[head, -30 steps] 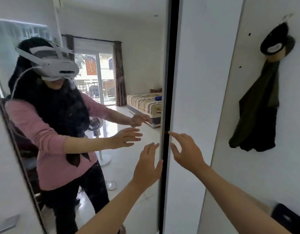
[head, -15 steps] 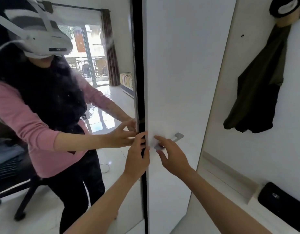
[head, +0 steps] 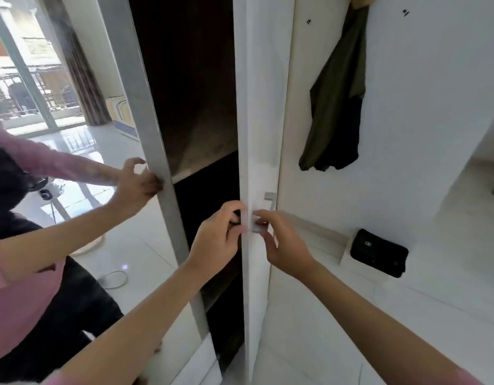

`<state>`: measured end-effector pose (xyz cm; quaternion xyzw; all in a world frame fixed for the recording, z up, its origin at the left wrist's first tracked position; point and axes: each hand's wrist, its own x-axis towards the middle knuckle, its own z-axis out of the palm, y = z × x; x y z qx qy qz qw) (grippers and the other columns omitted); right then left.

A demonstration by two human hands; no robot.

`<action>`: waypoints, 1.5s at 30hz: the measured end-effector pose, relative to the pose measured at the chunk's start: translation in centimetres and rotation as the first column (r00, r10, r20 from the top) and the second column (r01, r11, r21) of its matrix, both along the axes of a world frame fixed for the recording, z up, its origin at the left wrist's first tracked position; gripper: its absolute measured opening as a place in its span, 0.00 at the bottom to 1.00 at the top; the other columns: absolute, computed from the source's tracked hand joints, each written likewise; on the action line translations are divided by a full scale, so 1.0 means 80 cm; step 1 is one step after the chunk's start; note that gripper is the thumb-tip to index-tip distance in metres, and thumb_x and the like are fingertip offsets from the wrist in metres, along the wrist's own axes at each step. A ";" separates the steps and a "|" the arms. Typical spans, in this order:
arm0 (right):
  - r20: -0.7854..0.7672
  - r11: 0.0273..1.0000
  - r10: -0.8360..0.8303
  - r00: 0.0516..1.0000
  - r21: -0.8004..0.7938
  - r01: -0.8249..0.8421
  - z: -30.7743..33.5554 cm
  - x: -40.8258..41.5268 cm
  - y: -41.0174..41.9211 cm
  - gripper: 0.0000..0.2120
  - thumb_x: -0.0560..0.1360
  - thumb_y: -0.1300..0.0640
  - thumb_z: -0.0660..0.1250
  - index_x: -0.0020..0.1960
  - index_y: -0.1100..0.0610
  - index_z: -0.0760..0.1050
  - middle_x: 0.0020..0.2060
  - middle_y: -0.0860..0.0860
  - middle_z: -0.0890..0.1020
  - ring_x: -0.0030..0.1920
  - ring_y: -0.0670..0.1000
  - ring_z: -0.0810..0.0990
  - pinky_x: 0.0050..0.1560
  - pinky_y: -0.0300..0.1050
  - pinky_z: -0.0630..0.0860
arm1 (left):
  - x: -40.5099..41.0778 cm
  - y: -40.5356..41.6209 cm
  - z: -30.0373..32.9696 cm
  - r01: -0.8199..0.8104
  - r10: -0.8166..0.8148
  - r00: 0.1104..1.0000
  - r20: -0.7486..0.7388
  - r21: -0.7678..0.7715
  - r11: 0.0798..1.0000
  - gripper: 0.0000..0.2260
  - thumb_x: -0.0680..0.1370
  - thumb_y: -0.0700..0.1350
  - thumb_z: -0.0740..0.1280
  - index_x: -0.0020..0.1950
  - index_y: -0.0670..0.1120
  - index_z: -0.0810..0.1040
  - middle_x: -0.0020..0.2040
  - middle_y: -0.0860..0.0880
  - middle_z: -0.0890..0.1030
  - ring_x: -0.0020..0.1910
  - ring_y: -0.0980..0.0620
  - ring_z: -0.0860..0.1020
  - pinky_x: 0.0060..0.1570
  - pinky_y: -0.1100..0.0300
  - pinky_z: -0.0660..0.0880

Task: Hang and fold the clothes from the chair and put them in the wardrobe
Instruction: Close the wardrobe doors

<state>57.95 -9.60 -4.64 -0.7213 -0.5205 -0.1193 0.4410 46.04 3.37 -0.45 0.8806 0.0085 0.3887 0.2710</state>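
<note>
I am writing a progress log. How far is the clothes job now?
Done: the mirrored door is open. In hand: left hand and right hand hold the white door by its handle. Left: no clothes visible inside; all hanging, folding and storing.

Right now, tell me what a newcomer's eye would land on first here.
Centre frame, the left hand and right hand grip the white wardrobe door's edge and silver metal handle, exposing a dark interior. At left, a mirrored door reflects the person. A dark green garment hangs on the white wall at right.

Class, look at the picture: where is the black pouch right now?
The black pouch lies low on the right, on the white ledge by the wall, below the hanging dark garment.
</note>
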 end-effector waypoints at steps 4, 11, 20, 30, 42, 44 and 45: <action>-0.031 0.989 -0.146 0.989 -0.028 0.145 -0.003 0.000 -0.047 0.15 0.78 0.63 0.61 0.64 0.55 0.69 0.55 0.50 0.79 0.54 0.45 0.78 0.53 0.28 0.72 | 0.025 -0.031 0.012 0.144 -0.140 0.988 -0.063 0.057 0.988 0.19 0.76 0.38 0.67 0.66 0.46 0.71 0.43 0.59 0.74 0.41 0.62 0.76 0.50 0.64 0.78; 0.059 0.946 -0.323 0.944 0.016 0.323 0.000 0.012 -0.143 0.19 0.78 0.50 0.59 0.67 0.49 0.59 0.57 0.53 0.81 0.54 0.52 0.81 0.50 0.39 0.72 | 0.103 -0.094 0.030 0.438 -0.405 0.886 -0.225 0.122 0.891 0.32 0.76 0.40 0.68 0.70 0.64 0.55 0.54 0.50 0.81 0.49 0.56 0.80 0.58 0.68 0.69; 0.106 0.840 -0.541 0.834 0.018 0.542 -0.003 0.107 -0.238 0.34 0.73 0.50 0.71 0.71 0.44 0.53 0.52 0.52 0.82 0.50 0.51 0.81 0.45 0.42 0.75 | 0.254 -0.157 0.070 0.318 -0.387 0.920 0.052 0.475 0.821 0.33 0.72 0.47 0.72 0.71 0.59 0.59 0.55 0.43 0.70 0.48 0.48 0.75 0.41 0.55 0.79; -0.122 0.864 -0.496 0.860 0.034 0.503 -0.010 0.284 -0.296 0.37 0.76 0.55 0.66 0.70 0.30 0.47 0.48 0.47 0.77 0.46 0.45 0.81 0.49 0.46 0.80 | 0.440 -0.183 0.057 0.104 -0.140 0.990 0.017 0.578 0.809 0.47 0.64 0.59 0.76 0.74 0.61 0.50 0.73 0.44 0.51 0.72 0.39 0.50 0.61 0.29 0.64; -0.100 0.881 -0.471 0.876 -0.009 0.473 -0.011 0.440 -0.300 0.41 0.77 0.64 0.63 0.70 0.31 0.43 0.51 0.49 0.75 0.45 0.52 0.77 0.47 0.52 0.79 | 0.550 -0.208 0.044 -0.060 0.047 0.998 0.037 0.583 0.810 0.42 0.65 0.58 0.75 0.74 0.56 0.58 0.74 0.44 0.52 0.73 0.39 0.51 0.53 0.22 0.62; -0.101 0.878 -0.476 0.874 -0.005 0.478 -0.011 0.453 -0.297 0.44 0.76 0.65 0.63 0.70 0.27 0.42 0.51 0.50 0.75 0.44 0.53 0.77 0.45 0.54 0.79 | 0.561 -0.209 0.042 -0.083 0.072 0.997 0.043 0.584 0.807 0.41 0.66 0.57 0.75 0.74 0.56 0.58 0.74 0.44 0.51 0.73 0.38 0.51 0.53 0.22 0.62; -0.107 0.878 -0.477 0.872 -0.006 0.479 -0.012 0.459 -0.295 0.45 0.76 0.65 0.63 0.69 0.26 0.41 0.51 0.50 0.75 0.44 0.53 0.77 0.44 0.54 0.79 | 0.565 -0.210 0.041 -0.092 0.081 0.996 0.046 0.582 0.808 0.41 0.66 0.57 0.75 0.74 0.56 0.58 0.74 0.44 0.51 0.73 0.38 0.51 0.53 0.23 0.62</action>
